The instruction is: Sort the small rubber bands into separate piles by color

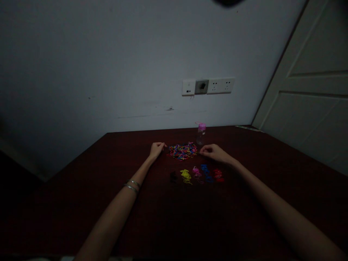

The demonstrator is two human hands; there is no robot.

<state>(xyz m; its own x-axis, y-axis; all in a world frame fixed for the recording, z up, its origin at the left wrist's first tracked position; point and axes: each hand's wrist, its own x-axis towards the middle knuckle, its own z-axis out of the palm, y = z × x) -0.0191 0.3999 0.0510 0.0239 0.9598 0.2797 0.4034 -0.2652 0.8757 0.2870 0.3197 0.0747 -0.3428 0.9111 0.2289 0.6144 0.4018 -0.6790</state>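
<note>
A mixed pile of small colourful loops (183,150), which look like rubber bands, lies on the dark red table (152,224). At its left edge rests my left hand (157,149), fingers curled together, with a speck of red at the fingertips too small to name. On the right side of the pile my right hand (214,153) is closed in a pinch; what is between its fingers cannot be made out. Nearer to me, sorted small heaps form a row: black (173,177), yellow (186,176), pink (197,172), blue (206,173) and red (218,175).
Behind the pile stands a clear bottle (201,137) with a pink cap and loop. A socket panel (220,86) is set in the pale wall (122,65) at the back. To the right is a panelled door (312,83). The scene is dim.
</note>
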